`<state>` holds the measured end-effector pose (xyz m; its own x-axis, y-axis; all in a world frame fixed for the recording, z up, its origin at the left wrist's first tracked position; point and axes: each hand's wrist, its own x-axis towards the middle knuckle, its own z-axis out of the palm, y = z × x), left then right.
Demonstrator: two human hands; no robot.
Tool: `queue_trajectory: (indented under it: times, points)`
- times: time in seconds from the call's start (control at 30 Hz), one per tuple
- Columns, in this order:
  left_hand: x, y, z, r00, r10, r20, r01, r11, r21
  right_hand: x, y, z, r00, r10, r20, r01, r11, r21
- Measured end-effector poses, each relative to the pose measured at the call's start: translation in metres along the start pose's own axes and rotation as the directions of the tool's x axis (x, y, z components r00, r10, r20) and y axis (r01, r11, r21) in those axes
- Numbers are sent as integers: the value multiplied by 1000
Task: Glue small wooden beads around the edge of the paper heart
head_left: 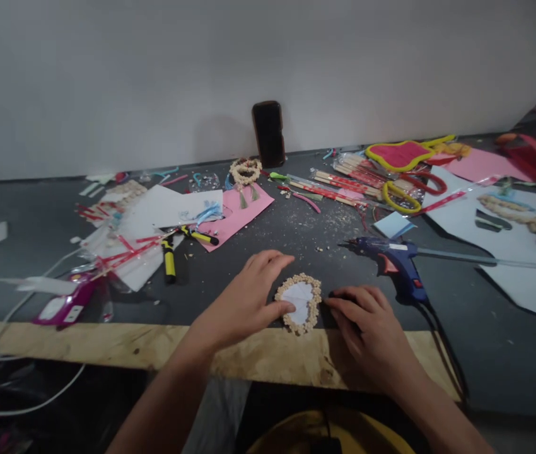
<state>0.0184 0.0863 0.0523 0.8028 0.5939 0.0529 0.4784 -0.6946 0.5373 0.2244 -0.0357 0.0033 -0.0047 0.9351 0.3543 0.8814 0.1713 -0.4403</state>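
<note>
A heart-shaped piece of white paper (299, 294) edged with small beige pieces (315, 287) lies at the table's front edge. My left hand (253, 296) is on its left side, fingers stretched out and the thumb resting on the paper. At the heart's right edge is my right hand (367, 321), its fingers curled and drawn together; whatever the tips may hold is too small and dark to make out. Just beyond that hand a blue hot glue gun (398, 258) lies on its side, a long glue stick (457, 255) running out of its back.
A dark phone (268, 133) leans against the wall. Pink paper (244, 214), yellow-black cutters (169, 260) and a purple device (67, 302) lie leftward. Chopsticks in red wrappers (348, 183), yellow-handled scissors (401, 197) and white sheets (528, 284) are on the right. Crumbs dot the grey tabletop.
</note>
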Motion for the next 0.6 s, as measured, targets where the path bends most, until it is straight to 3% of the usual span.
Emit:
queue_trajectory:
  times: [0.13, 0.3, 0.47, 0.6]
  points:
    - [-25, 20, 22, 990, 5, -140, 9, 995, 98, -1, -1, 3, 1000, 14, -5, -14, 1000, -13]
    - [-42, 34, 62, 938, 0, -346, 84, 970, 227, -1, -3, 2, 1000, 29, 13, -29, 1000, -6]
    - [-38, 44, 77, 909, -10, -417, 142, 948, 286, -1, -3, 1, 1000, 26, 12, -26, 999, -23]
    - [-36, 48, 78, 916, -13, -400, 147, 941, 305, -2, -2, 2, 1000, 8, 10, -8, 999, -31]
